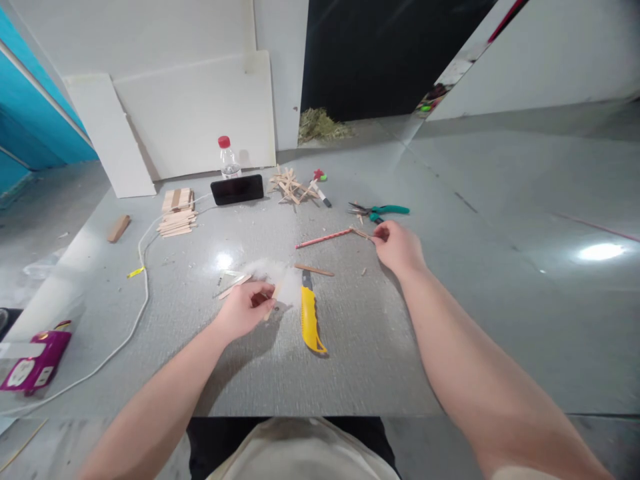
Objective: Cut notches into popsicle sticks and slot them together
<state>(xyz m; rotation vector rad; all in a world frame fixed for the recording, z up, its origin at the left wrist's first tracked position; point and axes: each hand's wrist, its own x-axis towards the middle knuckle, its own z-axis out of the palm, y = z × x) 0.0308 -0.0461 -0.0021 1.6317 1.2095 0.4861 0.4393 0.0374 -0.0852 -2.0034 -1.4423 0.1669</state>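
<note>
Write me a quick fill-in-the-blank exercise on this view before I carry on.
1. The utility knife is mostly ____ in colour.
2. In the picture, the left hand holds a wooden stick on the ____ side of that knife.
3. The cap of the bottle behind the black phone is ____.

Missing words: yellow; left; red.

I am facing a grey table (pixel 360 380), its near edge running straight across below me. Along the far edge of the surface, white boards (pixel 195 120) are standing, and a black panel (pixel 385 60) is rising to their right. Beyond the left edge, grey floor (pixel 50 200) is stretching toward a bright blue backdrop (pixel 40 100). Toward the right edge, a light reflection (pixel 601 252) is gleaming.
</note>
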